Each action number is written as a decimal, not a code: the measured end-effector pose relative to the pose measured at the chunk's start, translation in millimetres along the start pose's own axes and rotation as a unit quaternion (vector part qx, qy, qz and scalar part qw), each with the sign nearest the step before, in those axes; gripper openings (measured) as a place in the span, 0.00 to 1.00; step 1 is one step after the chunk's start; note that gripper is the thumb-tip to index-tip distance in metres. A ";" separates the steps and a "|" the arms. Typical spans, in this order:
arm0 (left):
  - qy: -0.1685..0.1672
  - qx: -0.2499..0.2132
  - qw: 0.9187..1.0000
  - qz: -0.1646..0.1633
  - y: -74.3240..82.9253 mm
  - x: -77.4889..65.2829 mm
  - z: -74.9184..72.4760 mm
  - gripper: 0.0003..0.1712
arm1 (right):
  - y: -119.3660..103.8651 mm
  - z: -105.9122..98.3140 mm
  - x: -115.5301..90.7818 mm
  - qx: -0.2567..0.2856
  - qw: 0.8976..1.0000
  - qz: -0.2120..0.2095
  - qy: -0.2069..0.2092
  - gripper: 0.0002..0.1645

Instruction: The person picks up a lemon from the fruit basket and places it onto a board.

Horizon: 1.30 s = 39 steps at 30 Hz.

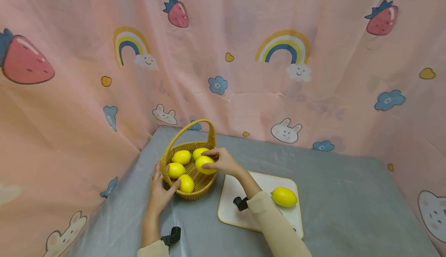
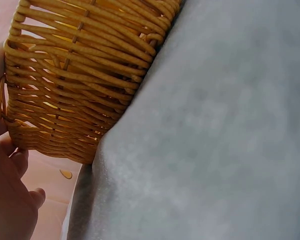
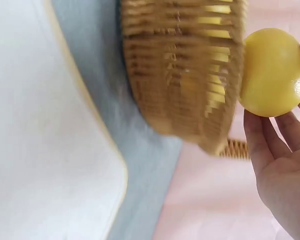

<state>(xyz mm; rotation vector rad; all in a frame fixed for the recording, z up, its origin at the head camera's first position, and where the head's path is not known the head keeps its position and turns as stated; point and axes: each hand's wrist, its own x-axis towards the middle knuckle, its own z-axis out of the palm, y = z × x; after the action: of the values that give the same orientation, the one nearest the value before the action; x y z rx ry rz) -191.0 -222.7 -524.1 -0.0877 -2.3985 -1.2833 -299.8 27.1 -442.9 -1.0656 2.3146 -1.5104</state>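
The right hand's grip point(image 1: 223, 161) holds a lemon point(image 1: 204, 165) at the right rim of the basket point(image 1: 189, 196); the left hand's grip point(image 1: 160, 193) holds its left side. The lemon is probably light, firm, slightly slippery; its round middle suits holding.

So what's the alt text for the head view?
The right hand holds a lemon over a handled wicker basket with four other lemons inside, while the left hand grips the basket's left side. To the right, another lemon lies on a white board.
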 end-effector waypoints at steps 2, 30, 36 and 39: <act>0.000 0.000 1.000 0.000 1.2 0.1 -0.2 0.41 | 2.1 -8.3 -5.7 0.010 1.000 0.001 0.014 0.25; 0.000 0.006 1.000 0.000 3.7 -1.5 0.0 0.42 | 49.8 -52.5 -65.9 -0.072 0.993 0.089 0.014 0.28; -0.004 0.008 1.000 -0.005 1.3 -1.5 0.5 0.43 | 51.5 -47.6 -65.2 -0.086 0.990 0.113 0.007 0.28; -0.006 0.004 1.000 -0.005 1.0 -1.2 -0.1 0.43 | 50.2 -46.4 -63.8 -0.089 0.988 0.123 0.005 0.28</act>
<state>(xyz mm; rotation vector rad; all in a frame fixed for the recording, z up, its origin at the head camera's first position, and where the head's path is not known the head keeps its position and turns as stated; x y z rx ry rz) -189.7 -222.1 -523.8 -0.0828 -2.4177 -1.2805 -300.2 113.6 -478.4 -0.7724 2.5163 -1.2402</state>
